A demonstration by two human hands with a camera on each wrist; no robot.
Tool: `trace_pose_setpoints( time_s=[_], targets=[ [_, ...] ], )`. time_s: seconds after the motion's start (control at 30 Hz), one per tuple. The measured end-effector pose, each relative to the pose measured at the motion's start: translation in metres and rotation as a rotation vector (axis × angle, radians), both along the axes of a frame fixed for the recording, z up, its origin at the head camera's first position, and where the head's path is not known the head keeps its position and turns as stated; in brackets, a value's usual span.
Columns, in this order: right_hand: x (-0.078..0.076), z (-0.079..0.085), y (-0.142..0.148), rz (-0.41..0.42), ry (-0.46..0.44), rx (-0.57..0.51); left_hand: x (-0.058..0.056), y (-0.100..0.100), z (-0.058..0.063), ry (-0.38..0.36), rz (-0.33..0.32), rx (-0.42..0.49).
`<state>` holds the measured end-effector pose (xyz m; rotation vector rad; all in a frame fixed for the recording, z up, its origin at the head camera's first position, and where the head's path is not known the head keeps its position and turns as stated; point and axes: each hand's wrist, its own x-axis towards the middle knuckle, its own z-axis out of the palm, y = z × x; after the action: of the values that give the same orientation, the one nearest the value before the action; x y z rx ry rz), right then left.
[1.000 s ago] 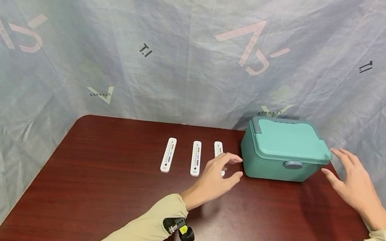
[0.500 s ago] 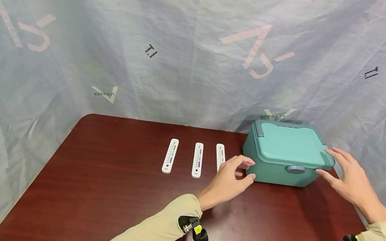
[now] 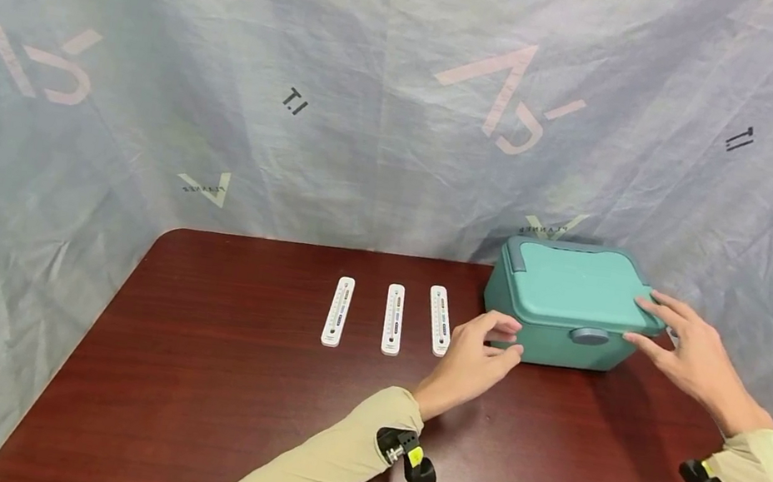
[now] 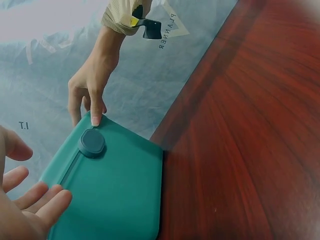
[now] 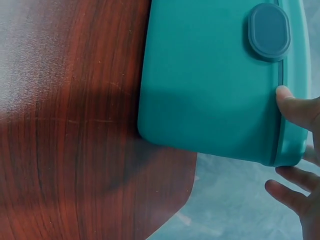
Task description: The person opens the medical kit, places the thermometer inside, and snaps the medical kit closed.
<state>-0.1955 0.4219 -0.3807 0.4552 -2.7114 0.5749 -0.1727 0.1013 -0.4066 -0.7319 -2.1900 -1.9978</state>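
Observation:
A teal storage box [image 3: 580, 288] with its lid down stands at the back right of the table, a grey-blue latch [image 3: 590, 336] on its front. My right hand [image 3: 699, 362] holds the lid's front right corner; in the right wrist view the thumb [image 5: 295, 107] presses the seam below the lid and the other fingers lie around the corner. My left hand [image 3: 469, 364] is by the box's front left corner, fingers loosely bent; contact is unclear. Three white thermometers lie left of it: a left one [image 3: 338, 312], a middle one [image 3: 393, 320] and a right one [image 3: 439, 317].
The dark red wooden table [image 3: 205, 381] carries everything. A grey cloth sheet [image 3: 348, 100] with printed letters hangs behind and along both sides, close to the box. Each sleeve has a black wrist camera [image 3: 420, 474] strapped to it.
My right hand has moved left onto the lid's corner. My left hand has shifted right toward the box's left corner, uncovering the right thermometer. The lid stays down.

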Motion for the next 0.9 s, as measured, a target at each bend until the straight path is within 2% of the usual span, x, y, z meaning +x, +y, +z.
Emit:
trace_pose_setpoints(
  time_s=[0.17,0.23,0.53,0.9],
  targets=[
    [-0.002,0.001,-0.001,0.003,0.034,0.025,0.0,0.005,-0.003,-0.02,0.002,0.009],
    [-0.003,0.001,-0.001,0.004,0.05,0.046,-0.005,0.009,-0.011,-0.019,-0.001,0.011],
    [-0.005,0.004,0.001,0.008,0.1,0.09,-0.004,0.021,-0.015,-0.057,0.018,-0.007],
    [-0.003,0.002,0.0,-0.012,0.072,0.086,-0.004,0.035,-0.015,-0.086,0.049,0.007]
  ],
)
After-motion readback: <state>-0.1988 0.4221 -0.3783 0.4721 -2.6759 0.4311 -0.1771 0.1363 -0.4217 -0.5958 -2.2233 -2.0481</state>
